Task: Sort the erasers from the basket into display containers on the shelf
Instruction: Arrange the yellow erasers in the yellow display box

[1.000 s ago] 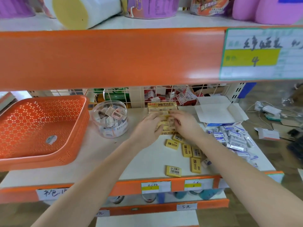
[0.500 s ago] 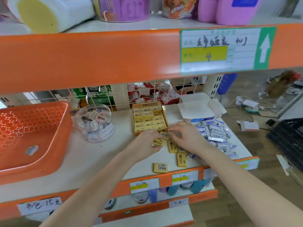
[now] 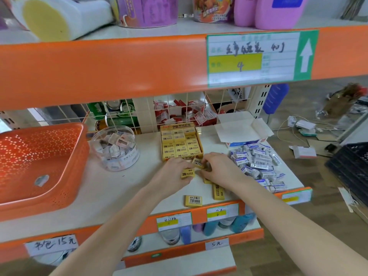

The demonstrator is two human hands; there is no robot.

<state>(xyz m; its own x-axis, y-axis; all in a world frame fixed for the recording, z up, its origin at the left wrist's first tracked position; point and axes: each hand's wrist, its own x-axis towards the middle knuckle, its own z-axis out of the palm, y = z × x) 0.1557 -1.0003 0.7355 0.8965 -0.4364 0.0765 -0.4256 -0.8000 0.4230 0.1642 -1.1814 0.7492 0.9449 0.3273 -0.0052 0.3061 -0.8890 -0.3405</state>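
My left hand (image 3: 173, 174) grips a yellow 2B eraser (image 3: 187, 173) just in front of the yellow display box (image 3: 181, 156), which is packed with rows of the same erasers. Close beside it, my right hand (image 3: 217, 169) pinches another yellow eraser (image 3: 198, 162) among the loose ones. Two more yellow erasers lie nearer the shelf edge, one flat (image 3: 193, 201) and one lengthwise (image 3: 218, 192). The orange basket (image 3: 39, 148) stands at the left with a single small item (image 3: 41, 180) inside.
A clear round tub (image 3: 115, 148) of wrapped erasers sits between basket and yellow box. A heap of blue-white erasers (image 3: 258, 166) lies right of my hands, before an open white-blue box (image 3: 243, 129). The orange upper shelf beam (image 3: 119, 70) hangs low overhead. Wire mesh backs the shelf.
Both hands have drawn back from the yellow display box toward the loose yellow erasers and closed on one each. The camera has shifted so the shelf sits further left.
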